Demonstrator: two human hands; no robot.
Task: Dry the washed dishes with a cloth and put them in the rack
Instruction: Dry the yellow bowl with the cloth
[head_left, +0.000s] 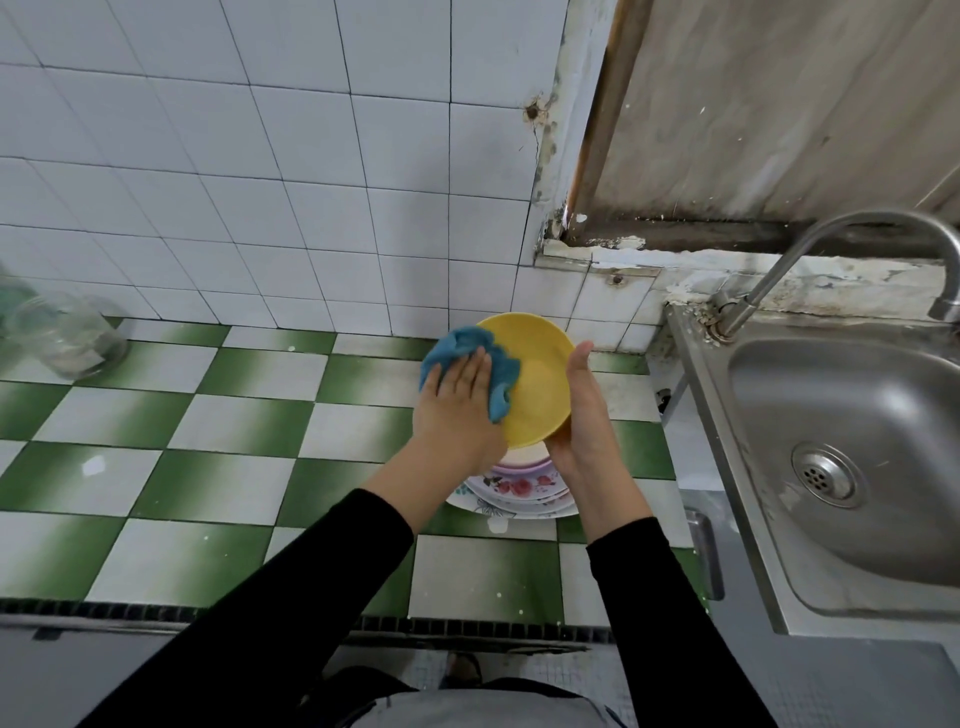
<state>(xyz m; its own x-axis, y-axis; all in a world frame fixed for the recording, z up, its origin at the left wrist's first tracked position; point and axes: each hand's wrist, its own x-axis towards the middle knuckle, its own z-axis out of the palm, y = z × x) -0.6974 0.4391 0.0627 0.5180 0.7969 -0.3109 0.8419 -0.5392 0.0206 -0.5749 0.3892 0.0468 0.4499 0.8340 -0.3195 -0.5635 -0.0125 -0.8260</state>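
Observation:
A yellow bowl (540, 384) is held tilted above the counter, its hollow facing me. My right hand (584, 415) cups its right rim and underside with curled fingers. With straight fingers, my left hand (457, 400) presses a blue cloth (485, 358) flat against the bowl's left inner side. Directly below the bowl, a stack of flowered plates (519, 491) rests on the counter, partly hidden by both wrists. No rack is in view.
The counter (249, 415) is tiled in green and white checks. A steel sink (852, 441) with a curved tap (810, 249) lies to the right. Clear glass jars (62, 332) stand at the far left by the white tiled wall.

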